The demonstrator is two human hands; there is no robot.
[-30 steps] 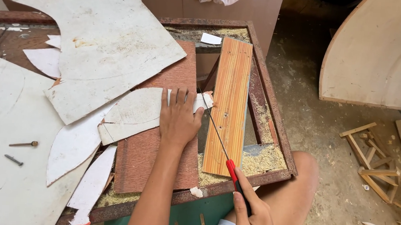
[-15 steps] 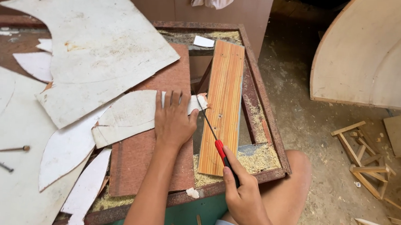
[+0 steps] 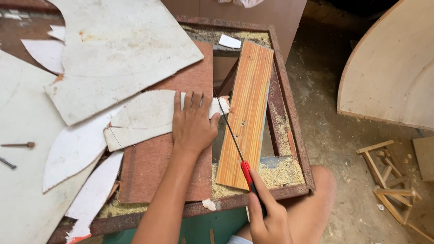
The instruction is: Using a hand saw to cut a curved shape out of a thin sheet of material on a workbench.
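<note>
A thin steel saw blade [image 3: 229, 128] on a red-and-black handle, gripped in the closed right hand [image 3: 269, 228], slants beside the striped orange plank [image 3: 247, 114], while the flat, open left hand [image 3: 192, 125] presses a curved white laminate offcut [image 3: 143, 118] onto reddish-brown board [image 3: 168, 159] amid sawdust.

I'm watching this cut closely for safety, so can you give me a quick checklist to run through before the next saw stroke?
1. Left hand flat on the white cut-out piece, pinning it: ok.
2. Right hand gripping the saw's red handle: ok.
3. Left fingers clear of the thin blade: not ok, the blade runs right beside the thumb.
4. Blade seated in a cut line: cannot tell.
5. Striped wooden plank fixed to the metal frame: cannot tell, no clamp is visible.
</note>
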